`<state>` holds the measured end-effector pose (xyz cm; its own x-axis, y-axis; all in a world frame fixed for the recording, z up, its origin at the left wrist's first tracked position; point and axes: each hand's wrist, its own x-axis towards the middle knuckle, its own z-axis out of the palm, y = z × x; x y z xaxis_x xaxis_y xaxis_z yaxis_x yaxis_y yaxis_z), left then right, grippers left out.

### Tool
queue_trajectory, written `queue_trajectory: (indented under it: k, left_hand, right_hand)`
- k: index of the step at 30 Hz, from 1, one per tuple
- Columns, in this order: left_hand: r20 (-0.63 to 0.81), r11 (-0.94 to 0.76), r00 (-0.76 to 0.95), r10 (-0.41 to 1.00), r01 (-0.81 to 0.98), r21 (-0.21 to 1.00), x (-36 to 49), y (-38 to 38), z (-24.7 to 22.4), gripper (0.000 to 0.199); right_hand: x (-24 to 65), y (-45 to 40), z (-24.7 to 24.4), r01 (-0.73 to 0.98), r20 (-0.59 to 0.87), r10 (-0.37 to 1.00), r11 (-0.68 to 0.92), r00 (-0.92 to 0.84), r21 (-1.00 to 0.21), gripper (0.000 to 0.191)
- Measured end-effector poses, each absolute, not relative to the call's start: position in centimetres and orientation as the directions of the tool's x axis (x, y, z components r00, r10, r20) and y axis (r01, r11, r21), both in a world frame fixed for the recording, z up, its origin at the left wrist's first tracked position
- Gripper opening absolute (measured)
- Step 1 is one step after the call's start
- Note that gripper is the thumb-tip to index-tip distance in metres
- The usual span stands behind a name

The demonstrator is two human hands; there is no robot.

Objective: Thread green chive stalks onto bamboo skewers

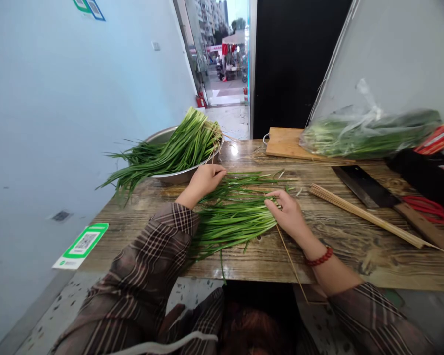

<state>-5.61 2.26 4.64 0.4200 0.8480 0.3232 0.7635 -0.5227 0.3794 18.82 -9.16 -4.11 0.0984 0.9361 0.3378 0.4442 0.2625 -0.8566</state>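
Long green chives (233,222) lie spread across the wooden table in front of me, their pale ends pointing right. My right hand (286,212) is at those pale ends, thumb and fingers curled around the edge of the bunch. A thin skewer (292,264) slants down from beneath this hand past the table's front edge. Above the upper chives is my left hand (206,181), its fingertips pinched together; what they hold, if anything, is too small to see. Just behind it, a metal bowl (181,176) holds a big heap of chives (181,145) with skewers at their pale ends.
On the right are a bundle of thin skewers (366,214), a cleaver (370,187) and red-handled scissors (429,208). A cutting board (284,142) and a plastic bag of greens (370,133) stand at the back right. A green code card (83,244) is at the left edge.
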Motion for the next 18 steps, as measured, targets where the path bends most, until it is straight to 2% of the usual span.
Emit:
queue_trajectory:
  k: [4, 6, 9, 13, 15, 18]
  left_hand:
    - [0.390, -0.527, 0.394, 0.832, 0.781, 0.336, -5.4, 1.5, 5.7, 0.022]
    - [0.426, -0.510, 0.345, 0.836, 0.776, 0.372, -5.1, 1.2, 6.3, 0.017]
    - [0.441, -0.466, 0.235, 0.866, 0.698, 0.543, -4.4, 0.7, 7.0, 0.017]
    - [0.414, -0.429, 0.137, 0.900, 0.451, 0.783, -3.3, 0.1, 7.6, 0.018]
    - [0.384, -0.403, 0.125, 0.915, 0.305, 0.863, -2.7, -0.3, 7.9, 0.020]
    - [0.360, -0.377, 0.139, 0.922, 0.120, 0.919, -1.9, -0.8, 8.5, 0.026]
  right_hand:
    - [18.8, -9.1, -4.0, 0.439, 0.345, 0.933, 0.271, 0.098, -0.857, 0.024]
    - [18.7, -9.2, -3.9, 0.435, 0.351, 0.931, 0.278, 0.097, -0.857, 0.024]
    - [18.7, -9.2, -3.7, 0.436, 0.355, 0.930, 0.281, 0.096, -0.855, 0.025]
    - [18.7, -9.3, -3.7, 0.440, 0.362, 0.927, 0.283, 0.104, -0.852, 0.025]
    - [18.7, -9.2, -3.9, 0.430, 0.362, 0.927, 0.287, 0.103, -0.856, 0.026]
    - [18.8, -9.1, -4.0, 0.429, 0.367, 0.925, 0.295, 0.094, -0.854, 0.024]
